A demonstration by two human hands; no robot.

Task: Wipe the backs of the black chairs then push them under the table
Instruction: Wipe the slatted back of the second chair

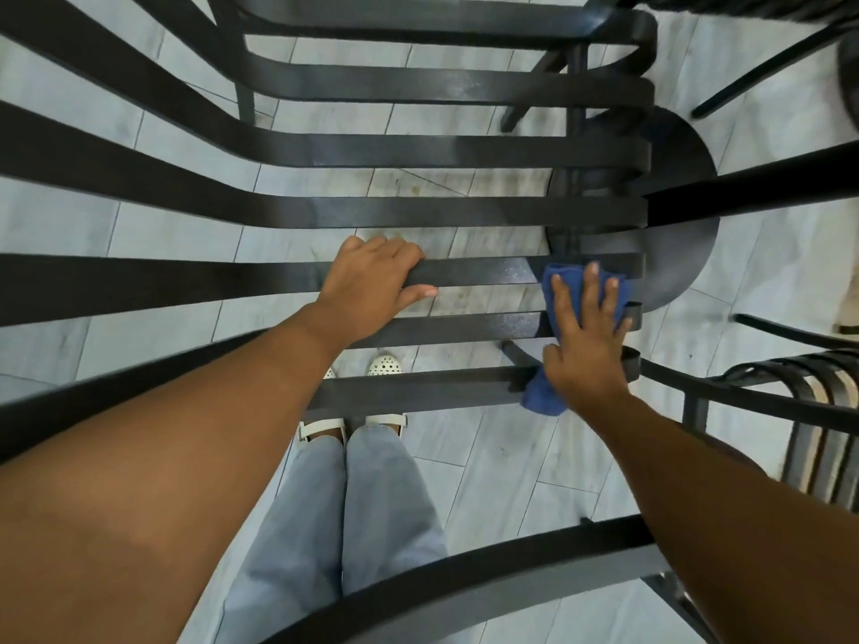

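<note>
A pale grey tiled floor [488, 462] carries the black slatted chairs [418, 216] and the person's white shoes [385, 365].

Setting: indoor dining or café-type seating area; home or commercial cannot be told. Evidence: pale grey tiled floor [511, 462]; 1 black slatted chair [418, 216] seen from above; further black chairs of the same make at right [790, 397] and upper right; round black pedestal base [674, 253] standing on the tiles beneath the slats.

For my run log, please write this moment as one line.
step: wiping chair back | left hand: grips slat | right hand: presses blue cloth on slats
</note>
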